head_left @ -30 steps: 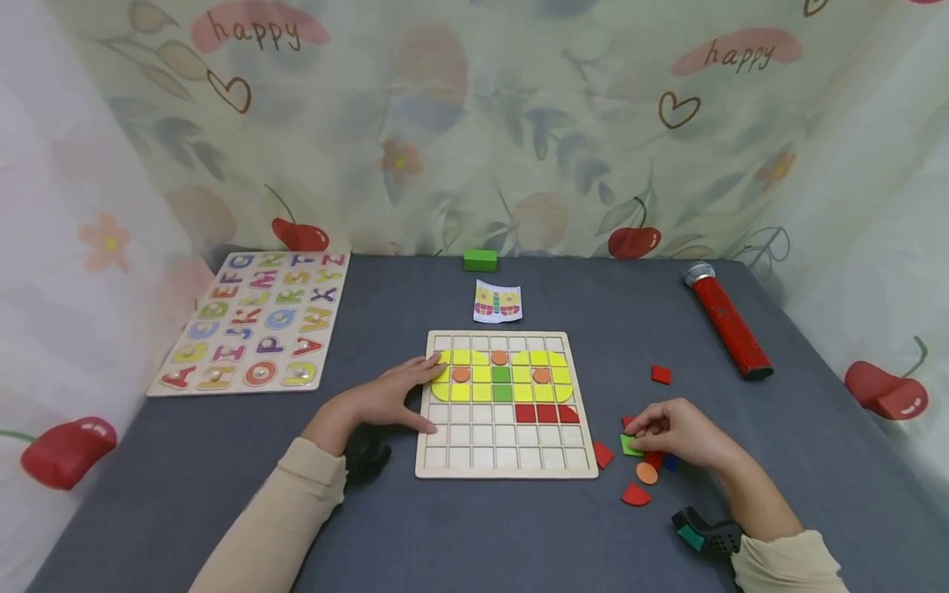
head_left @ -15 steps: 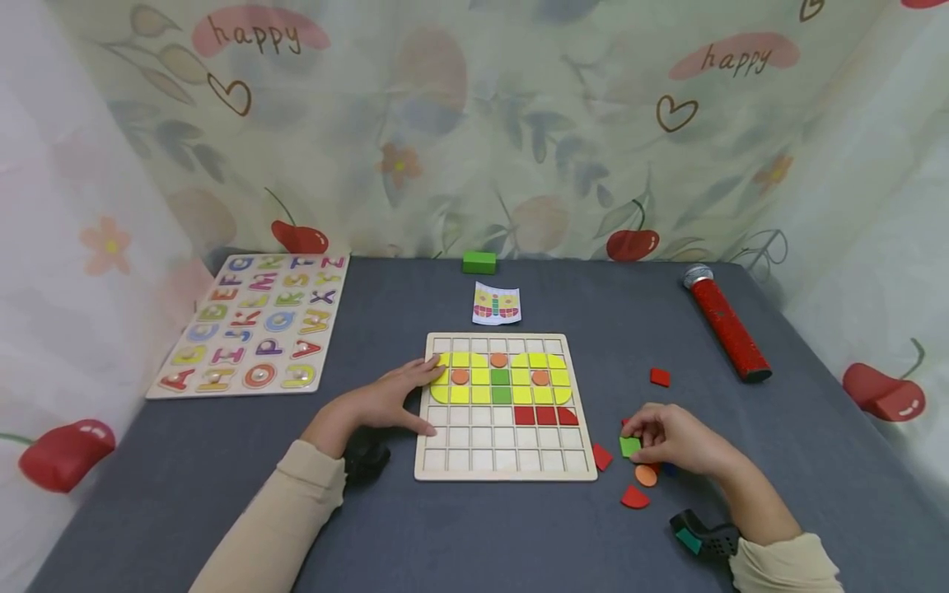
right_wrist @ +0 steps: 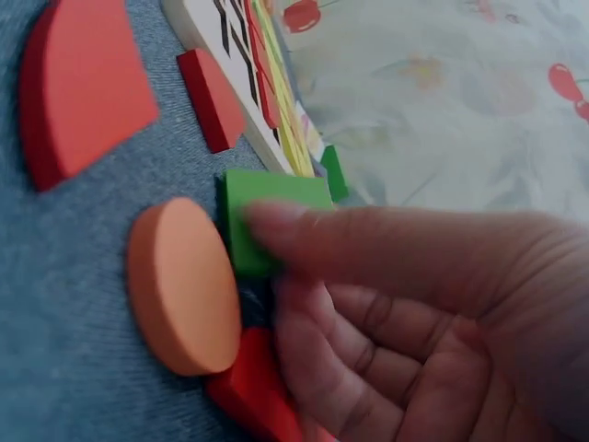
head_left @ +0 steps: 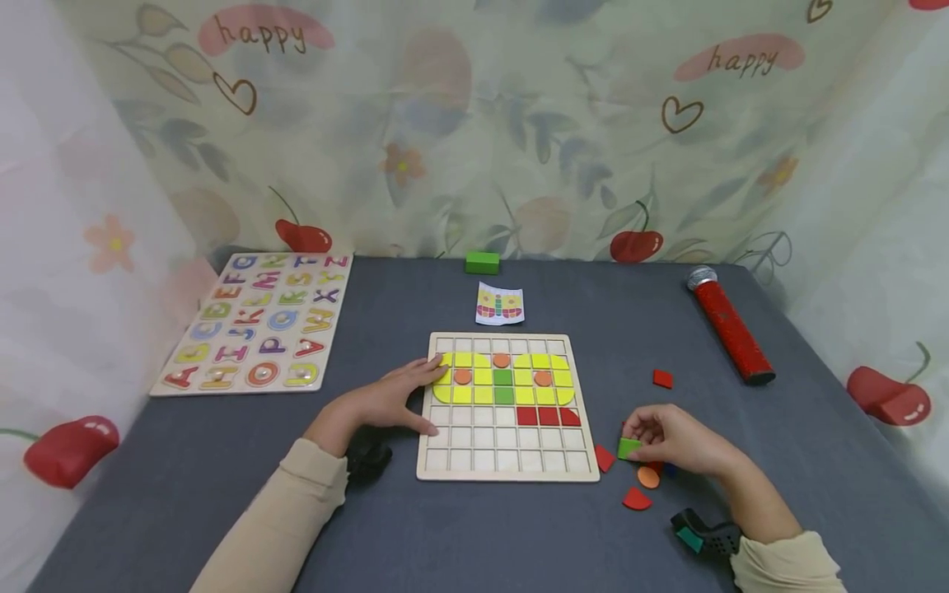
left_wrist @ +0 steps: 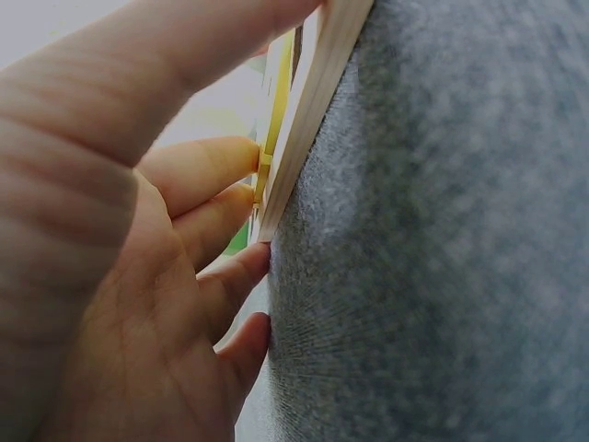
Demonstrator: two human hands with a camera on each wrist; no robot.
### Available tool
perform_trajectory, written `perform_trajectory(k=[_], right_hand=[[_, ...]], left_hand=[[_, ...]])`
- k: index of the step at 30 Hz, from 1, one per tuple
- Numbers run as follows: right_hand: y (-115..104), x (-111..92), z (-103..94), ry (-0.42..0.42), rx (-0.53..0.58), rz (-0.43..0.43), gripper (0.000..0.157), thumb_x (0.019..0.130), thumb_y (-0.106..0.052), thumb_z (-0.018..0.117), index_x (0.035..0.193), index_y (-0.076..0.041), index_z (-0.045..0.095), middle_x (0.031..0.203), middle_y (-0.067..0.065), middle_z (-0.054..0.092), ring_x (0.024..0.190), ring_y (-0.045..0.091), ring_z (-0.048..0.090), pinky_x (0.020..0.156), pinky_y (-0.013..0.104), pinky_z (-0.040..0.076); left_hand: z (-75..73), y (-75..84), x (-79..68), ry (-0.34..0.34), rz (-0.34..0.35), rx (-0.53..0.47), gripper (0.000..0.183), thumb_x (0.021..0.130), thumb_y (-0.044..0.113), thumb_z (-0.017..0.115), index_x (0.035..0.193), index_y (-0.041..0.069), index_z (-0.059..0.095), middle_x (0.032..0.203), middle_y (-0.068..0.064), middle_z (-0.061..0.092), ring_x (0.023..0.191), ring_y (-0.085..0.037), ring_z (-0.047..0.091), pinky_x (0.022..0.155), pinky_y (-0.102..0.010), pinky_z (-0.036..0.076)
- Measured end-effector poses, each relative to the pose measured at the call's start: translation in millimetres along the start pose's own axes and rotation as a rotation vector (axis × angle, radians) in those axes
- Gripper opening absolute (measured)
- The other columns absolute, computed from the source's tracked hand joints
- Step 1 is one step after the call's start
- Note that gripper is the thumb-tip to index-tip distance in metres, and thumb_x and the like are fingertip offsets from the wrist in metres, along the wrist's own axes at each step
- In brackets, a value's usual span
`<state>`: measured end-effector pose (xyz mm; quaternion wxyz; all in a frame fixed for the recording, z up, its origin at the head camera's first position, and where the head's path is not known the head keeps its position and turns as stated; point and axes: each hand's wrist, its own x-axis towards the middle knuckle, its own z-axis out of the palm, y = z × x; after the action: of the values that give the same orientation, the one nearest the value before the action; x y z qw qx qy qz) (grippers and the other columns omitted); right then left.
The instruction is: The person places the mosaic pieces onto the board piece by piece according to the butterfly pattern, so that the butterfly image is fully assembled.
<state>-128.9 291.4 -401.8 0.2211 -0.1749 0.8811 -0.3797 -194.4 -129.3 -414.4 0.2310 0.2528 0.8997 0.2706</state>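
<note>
A wooden grid board (head_left: 467,459) lies in the middle of the table, holding yellow, green, orange and red tiles. My left hand (head_left: 389,399) rests at its left edge, fingers extended; in the left wrist view some fingertips touch the board's side and a yellow tile (left_wrist: 276,101). To the right of the board, my right hand (head_left: 678,436) pinches a green square tile (right_wrist: 276,189), thumb on its face and the other fingers curled. Around that hand lie an orange round tile (right_wrist: 184,285), a red quarter-round tile (head_left: 637,499) and other red tiles, partly hidden.
A small card with a butterfly pattern (head_left: 500,305) and a green block (head_left: 483,263) stand behind the board. An alphabet puzzle (head_left: 255,321) lies at left, a red microphone (head_left: 730,328) at right. One red square tile (head_left: 663,379) lies apart.
My right hand has taken the green square tile between thumb and fingers, and the tile now tilts up. My left hand stays at the board's edge.
</note>
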Motion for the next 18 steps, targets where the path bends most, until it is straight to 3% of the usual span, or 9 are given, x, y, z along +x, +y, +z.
perform_trajectory(k=[10,18], right_hand=[[-17,26,-3.1,-0.051,0.052,-0.092,0.028,0.090,-0.019,0.062,0.107,0.002,0.065,0.091,0.011,0.068,0.072,0.008,0.060,0.067,0.025,0.053],[-31,58,8.6,-0.087,0.140,-0.087,0.031,0.091,-0.014,0.059,0.113,0.008,0.062,0.098,0.017,0.068,0.076,0.010,0.064,0.071,0.027,0.055]], left_hand=[[-1.3,-1.2,0.9,-0.002,0.023,0.015,0.097,0.073,0.046,0.076,0.149,0.018,0.023,0.158,0.000,0.009,0.146,-0.027,0.003,0.114,-0.055,0.013],[-0.5,-1.1,0.0,-0.004,0.025,0.013,0.097,0.073,0.045,0.076,0.149,0.017,0.023,0.158,-0.001,0.009,0.146,-0.029,0.004,0.115,-0.055,0.013]])
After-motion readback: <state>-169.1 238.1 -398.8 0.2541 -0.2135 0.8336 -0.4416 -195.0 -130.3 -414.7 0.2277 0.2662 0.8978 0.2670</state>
